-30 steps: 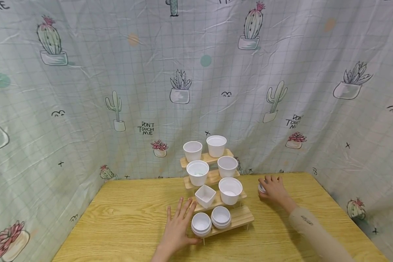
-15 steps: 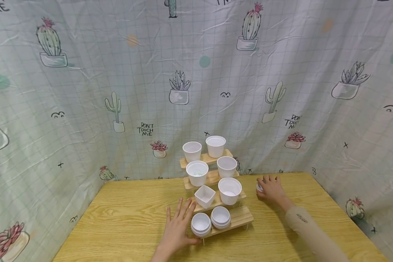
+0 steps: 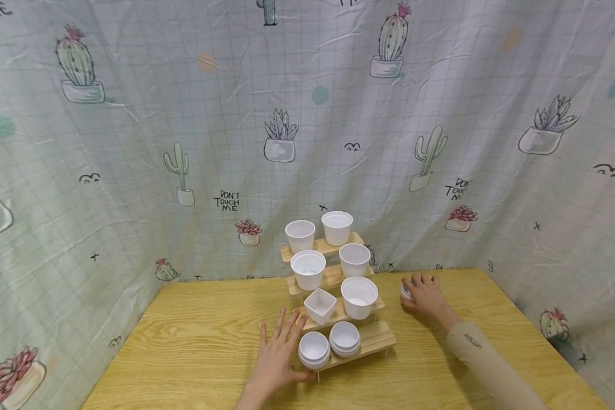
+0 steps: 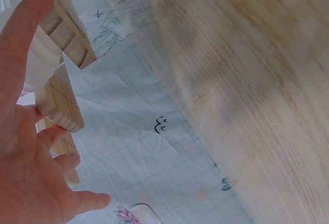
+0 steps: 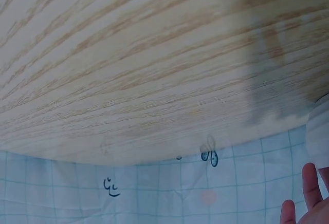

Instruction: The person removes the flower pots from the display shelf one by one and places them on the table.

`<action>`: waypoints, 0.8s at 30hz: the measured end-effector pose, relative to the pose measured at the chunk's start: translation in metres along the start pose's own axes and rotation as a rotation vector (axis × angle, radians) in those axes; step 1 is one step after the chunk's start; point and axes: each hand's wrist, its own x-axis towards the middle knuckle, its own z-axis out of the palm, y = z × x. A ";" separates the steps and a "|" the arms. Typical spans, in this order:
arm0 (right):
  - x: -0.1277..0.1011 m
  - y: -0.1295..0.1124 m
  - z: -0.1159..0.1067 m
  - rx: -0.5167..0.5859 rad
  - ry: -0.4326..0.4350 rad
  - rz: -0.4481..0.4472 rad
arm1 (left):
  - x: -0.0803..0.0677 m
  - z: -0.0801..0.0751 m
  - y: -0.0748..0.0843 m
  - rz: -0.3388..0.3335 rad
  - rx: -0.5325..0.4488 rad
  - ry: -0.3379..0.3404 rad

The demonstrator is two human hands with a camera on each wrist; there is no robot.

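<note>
Nothing moved, right hand (image 3: 425,294) covering pot (image 3: 404,292)

The stepped wooden rack (image 3: 374,339) stands mid-table and blocks any straight pass from one side to the other; white pots (image 3: 359,297) fill all four steps, so little room shows between them. Left of the rack the wooden table (image 3: 195,336) lies bare out to the cactus curtain (image 3: 133,188), giving wide room, though the left hand (image 3: 277,359) rests flat against the rack's lower left edge. To the right, the right hand (image 3: 424,294) covers a small white pot (image 3: 405,292), probably touching it, with bare wood beyond. The curtain closes the back and both sides.
</note>
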 end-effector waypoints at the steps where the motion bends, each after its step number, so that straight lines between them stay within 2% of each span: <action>1: 0.000 0.000 0.000 0.003 0.006 0.000 | 0.000 0.000 0.000 -0.002 0.000 -0.002; 10: -0.003 0.002 0.001 -0.042 0.179 -0.075 | 0.000 0.000 -0.001 -0.004 0.003 -0.003; 18: -0.009 0.000 -0.013 0.019 0.096 -0.020 | 0.002 0.001 0.000 0.023 -0.008 0.037; 24: -0.016 -0.001 -0.019 0.038 0.178 -0.056 | 0.001 0.001 -0.001 0.017 -0.001 0.029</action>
